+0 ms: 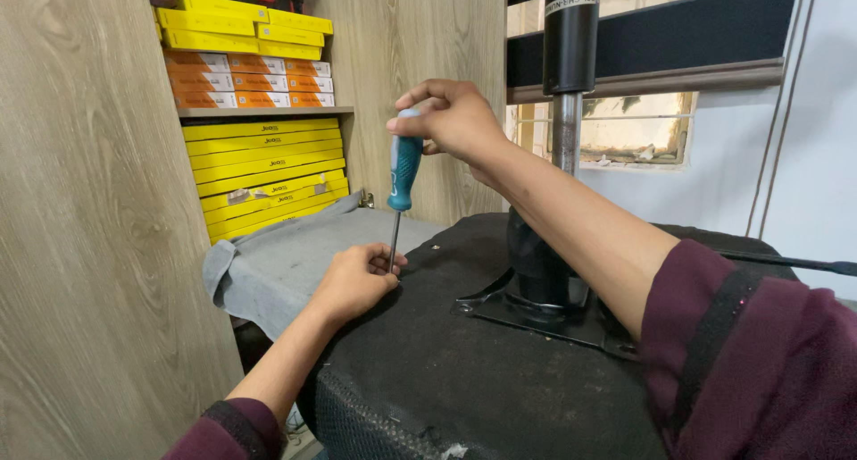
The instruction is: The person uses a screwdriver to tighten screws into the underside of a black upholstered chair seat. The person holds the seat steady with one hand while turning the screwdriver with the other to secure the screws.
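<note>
Bright, even daylight; source likely the window [636, 129] upper right, its panes washed pale. Shadows soft, weak under the left hand [355, 280]. Black seat underside [464, 362] holds little detail. Near maroon sleeve [759, 362] slightly soft. Wide-angle stretch at the frame edges. No motion blur.

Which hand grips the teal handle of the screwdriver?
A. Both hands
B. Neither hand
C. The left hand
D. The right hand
D. The right hand wraps the top of the screwdriver handle, while the left hand pinches the metal shaft low down near the black seat underside.
</note>
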